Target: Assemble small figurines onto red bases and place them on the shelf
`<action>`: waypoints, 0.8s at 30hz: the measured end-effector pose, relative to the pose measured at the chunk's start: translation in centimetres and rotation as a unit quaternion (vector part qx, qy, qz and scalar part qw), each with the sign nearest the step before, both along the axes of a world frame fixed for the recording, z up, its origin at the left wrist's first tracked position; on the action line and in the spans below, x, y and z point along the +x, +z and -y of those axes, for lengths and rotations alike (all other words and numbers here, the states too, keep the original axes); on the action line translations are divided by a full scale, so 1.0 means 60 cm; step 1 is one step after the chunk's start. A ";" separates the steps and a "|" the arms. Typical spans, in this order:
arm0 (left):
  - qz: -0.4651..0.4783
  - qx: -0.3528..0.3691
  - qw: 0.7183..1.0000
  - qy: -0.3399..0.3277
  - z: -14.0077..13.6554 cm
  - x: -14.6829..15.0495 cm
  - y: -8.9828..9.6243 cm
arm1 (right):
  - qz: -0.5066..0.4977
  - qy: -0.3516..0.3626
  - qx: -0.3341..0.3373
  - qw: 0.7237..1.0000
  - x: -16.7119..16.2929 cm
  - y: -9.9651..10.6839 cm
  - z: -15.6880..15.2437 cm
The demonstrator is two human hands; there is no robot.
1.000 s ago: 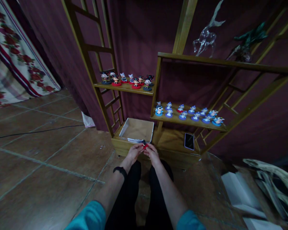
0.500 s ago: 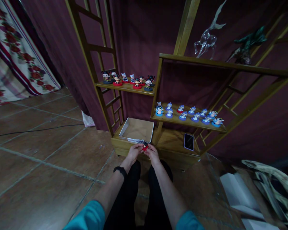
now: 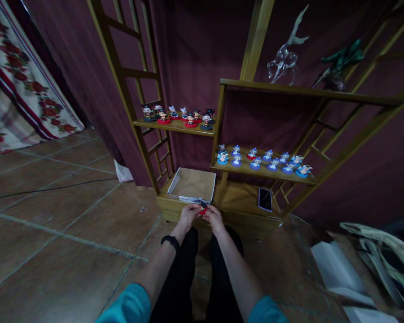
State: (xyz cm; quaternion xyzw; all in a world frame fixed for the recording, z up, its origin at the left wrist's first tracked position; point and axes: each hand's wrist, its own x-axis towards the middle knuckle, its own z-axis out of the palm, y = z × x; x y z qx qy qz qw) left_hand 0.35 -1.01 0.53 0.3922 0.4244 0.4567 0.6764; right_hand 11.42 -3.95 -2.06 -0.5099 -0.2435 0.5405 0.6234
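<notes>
Both my hands meet in front of my knees, close to the low wooden shelf unit (image 3: 242,197). My left hand (image 3: 188,216) and my right hand (image 3: 214,217) together pinch a small red-based figurine (image 3: 203,208) with a dark head. Just beyond it an open cardboard box (image 3: 191,185) rests on the bottom shelf. On the upper left shelf stand several red-based figurines (image 3: 178,116). The middle right shelf carries several blue-based figurines (image 3: 262,160).
A dark phone (image 3: 265,198) lies flat on the bottom shelf, right of the box. A clear glass deer (image 3: 284,56) and a dark green ornament (image 3: 340,63) stand on the top shelf. White boxes (image 3: 336,273) lie on the tiled floor at the right. A floral curtain (image 3: 16,89) hangs at the left.
My hands stay together on the figurine and have turned it slightly. The view has shifted a little.
</notes>
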 end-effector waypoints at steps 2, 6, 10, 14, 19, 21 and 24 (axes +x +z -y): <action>0.001 0.002 1.000 -0.002 -0.001 -0.001 -0.001 | 0.000 -0.006 0.003 1.000 0.000 -0.001 0.000; 0.004 0.005 1.000 -0.009 -0.005 -0.004 -0.005 | 0.004 0.004 0.002 1.000 -0.001 0.003 0.001; 0.014 -0.004 1.000 -0.007 -0.009 -0.005 -0.009 | 0.007 0.015 0.012 1.000 -0.001 0.010 0.003; 0.011 -0.014 0.999 -0.040 -0.010 -0.005 -0.010 | 0.008 0.005 0.024 1.000 -0.004 0.013 0.004; 0.005 -0.026 0.999 -0.031 -0.008 -0.004 -0.009 | 0.013 -0.006 0.039 0.999 -0.008 0.012 0.005; 0.001 -0.031 0.999 -0.021 -0.008 -0.004 -0.009 | 0.016 -0.011 0.040 0.999 -0.010 0.011 0.005; -0.007 -0.030 0.999 -0.017 -0.009 -0.003 -0.011 | 0.023 -0.009 0.041 0.999 -0.011 0.012 0.004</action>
